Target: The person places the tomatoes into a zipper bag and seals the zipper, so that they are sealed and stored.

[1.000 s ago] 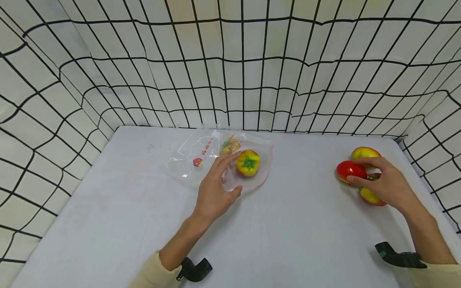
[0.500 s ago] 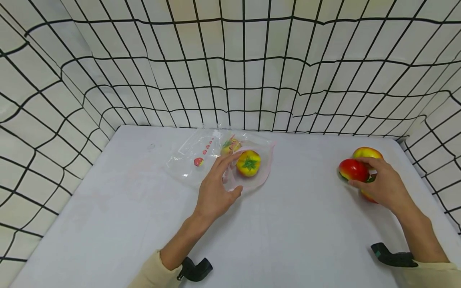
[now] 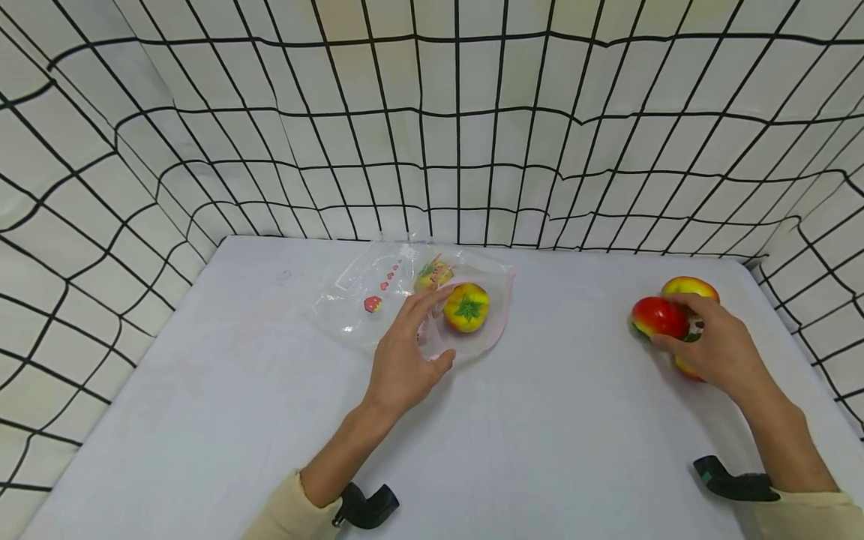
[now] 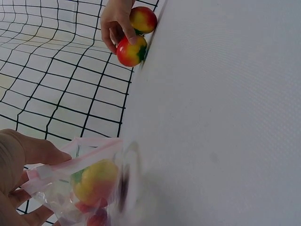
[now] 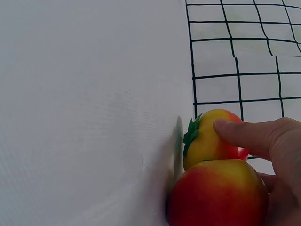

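With our right grip [image 3: 712, 341] we pinched a red-yellow fruit [image 3: 659, 316] at the right of the tabletop [image 3: 540, 442]; our left grip [image 3: 407, 367], loosely spread, touched the clear bag [image 3: 339, 304] around a yellow fruit [image 3: 466, 307].

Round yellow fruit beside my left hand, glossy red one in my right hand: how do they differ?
The round yellow fruit points its leaves up; the glossy red fruit, toward the table. From above, the yellow fruit looks mostly yellow, the red fruit mostly red. Both have green leaves.
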